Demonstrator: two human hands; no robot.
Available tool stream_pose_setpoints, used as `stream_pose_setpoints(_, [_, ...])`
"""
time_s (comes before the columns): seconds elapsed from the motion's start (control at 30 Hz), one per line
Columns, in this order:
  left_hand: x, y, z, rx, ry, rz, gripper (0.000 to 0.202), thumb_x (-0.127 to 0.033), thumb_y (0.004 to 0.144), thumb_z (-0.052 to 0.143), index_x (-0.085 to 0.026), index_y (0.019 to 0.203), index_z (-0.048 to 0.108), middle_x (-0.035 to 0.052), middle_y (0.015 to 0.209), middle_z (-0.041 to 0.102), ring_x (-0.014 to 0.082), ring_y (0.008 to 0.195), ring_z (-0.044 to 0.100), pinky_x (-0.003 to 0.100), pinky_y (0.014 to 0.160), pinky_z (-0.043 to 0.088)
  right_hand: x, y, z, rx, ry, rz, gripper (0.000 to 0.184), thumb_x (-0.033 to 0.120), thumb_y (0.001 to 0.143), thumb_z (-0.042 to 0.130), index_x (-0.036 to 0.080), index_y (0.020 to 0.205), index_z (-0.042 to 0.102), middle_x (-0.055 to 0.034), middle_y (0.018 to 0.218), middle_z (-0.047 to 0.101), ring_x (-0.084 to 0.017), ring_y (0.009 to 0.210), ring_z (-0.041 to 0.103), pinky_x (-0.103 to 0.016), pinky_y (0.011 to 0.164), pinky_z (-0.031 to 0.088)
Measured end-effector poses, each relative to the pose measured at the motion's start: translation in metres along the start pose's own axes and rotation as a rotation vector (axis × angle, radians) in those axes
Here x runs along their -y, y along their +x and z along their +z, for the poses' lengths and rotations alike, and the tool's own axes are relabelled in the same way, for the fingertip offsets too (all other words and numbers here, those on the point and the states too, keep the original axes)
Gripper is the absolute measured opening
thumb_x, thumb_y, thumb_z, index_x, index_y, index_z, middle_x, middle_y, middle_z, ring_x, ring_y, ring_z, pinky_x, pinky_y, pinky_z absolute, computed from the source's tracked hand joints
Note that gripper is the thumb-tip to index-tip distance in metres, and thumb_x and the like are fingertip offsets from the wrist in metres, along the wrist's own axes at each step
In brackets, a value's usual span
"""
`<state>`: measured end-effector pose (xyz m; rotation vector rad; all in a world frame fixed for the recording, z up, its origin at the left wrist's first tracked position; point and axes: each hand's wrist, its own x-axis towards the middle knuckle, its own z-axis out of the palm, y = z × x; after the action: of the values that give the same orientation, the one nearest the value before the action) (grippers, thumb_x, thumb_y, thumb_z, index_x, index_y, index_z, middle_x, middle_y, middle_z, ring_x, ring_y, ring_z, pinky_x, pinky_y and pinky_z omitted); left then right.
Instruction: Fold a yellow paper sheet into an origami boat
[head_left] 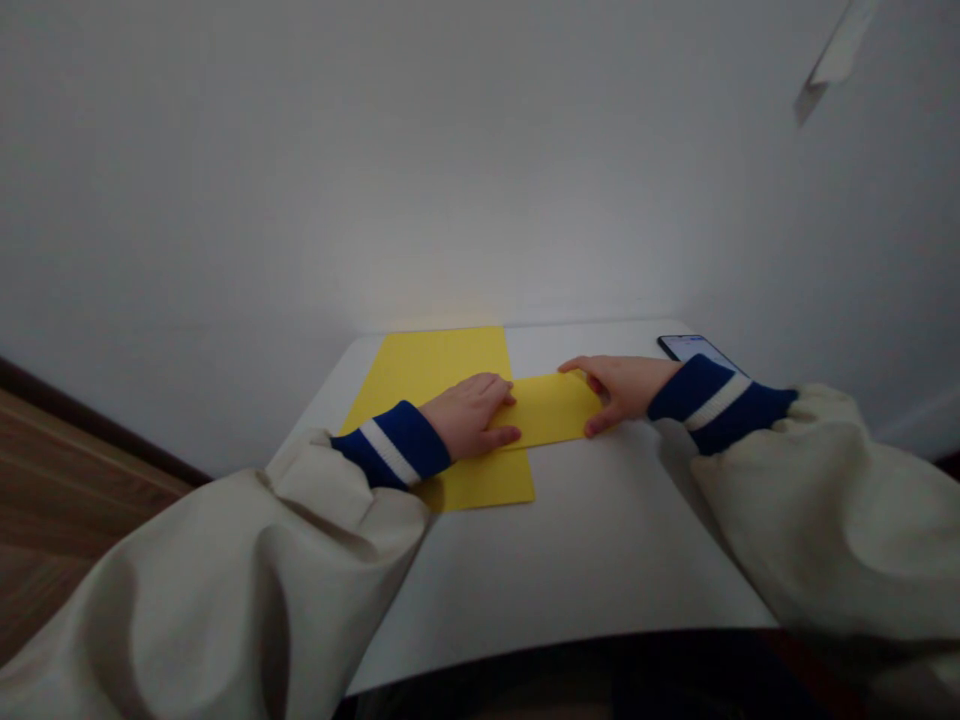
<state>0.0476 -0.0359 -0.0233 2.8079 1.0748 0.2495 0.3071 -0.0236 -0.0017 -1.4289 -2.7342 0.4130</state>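
A small folded yellow paper (551, 408) lies on the white table (600, 530), partly over a larger yellow sheet (439, 370). My left hand (471, 413) lies on the folded paper's left end, fingers flat on top and thumb at its near edge. My right hand (621, 388) holds the paper's right end, forefinger along the far edge and thumb at the near corner. Both arms wear cream sleeves with blue and white cuffs.
A dark phone (694, 347) with a lit screen lies at the table's far right corner, just behind my right wrist. The table stands against a white wall (450, 180). Wooden floor (52, 500) shows at the left.
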Motion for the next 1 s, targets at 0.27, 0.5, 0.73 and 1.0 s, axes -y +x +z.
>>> stream_pose_setpoints(0.27, [0.004, 0.000, 0.003, -0.023, -0.018, 0.014, 0.036, -0.042, 0.078, 0.052, -0.014, 0.100, 0.049, 0.0131, 0.108, 0.056, 0.0247, 0.105, 0.051, 0.039, 0.091, 0.041, -0.005, -0.004, -0.003, 0.055, -0.068, 0.098, 0.098, 0.053, 0.052, 0.072, 0.016, 0.135, 0.037, -0.0094, 0.095, 0.066, -0.023, 0.077, 0.062, -0.032, 0.065, 0.046])
stream_pose_setpoints(0.5, [0.005, -0.001, 0.004, -0.012, -0.010, 0.017, 0.034, -0.041, 0.079, 0.053, -0.013, 0.099, 0.050, 0.0131, 0.107, 0.056, 0.0242, 0.105, 0.051, 0.039, 0.091, 0.040, -0.013, -0.009, -0.008, 0.126, -0.064, 0.132, 0.093, 0.048, 0.053, 0.073, 0.019, 0.134, 0.038, -0.0050, 0.085, 0.068, -0.022, 0.070, 0.063, -0.032, 0.064, 0.047])
stream_pose_setpoints(0.73, [0.007, -0.004, 0.003, -0.033, 0.000, 0.024, 0.031, -0.037, 0.079, 0.053, -0.014, 0.099, 0.051, 0.0122, 0.105, 0.056, 0.0234, 0.101, 0.051, 0.038, 0.087, 0.042, -0.005, -0.007, -0.007, 0.012, -0.084, 0.046, 0.102, 0.047, 0.048, 0.076, 0.018, 0.138, 0.036, -0.0085, 0.093, 0.064, -0.024, 0.078, 0.061, -0.035, 0.071, 0.047])
stream_pose_setpoints(1.0, [0.000, -0.003, -0.012, -0.088, 0.029, 0.025, 0.021, -0.031, 0.083, 0.049, -0.014, 0.095, 0.053, 0.0105, 0.100, 0.057, 0.0221, 0.097, 0.052, 0.038, 0.087, 0.042, 0.049, 0.002, 0.000, -0.109, -0.077, -0.410, 0.035, 0.039, 0.075, 0.061, 0.019, 0.104, 0.065, -0.0082, 0.105, 0.061, -0.020, 0.097, 0.054, -0.034, 0.090, 0.040])
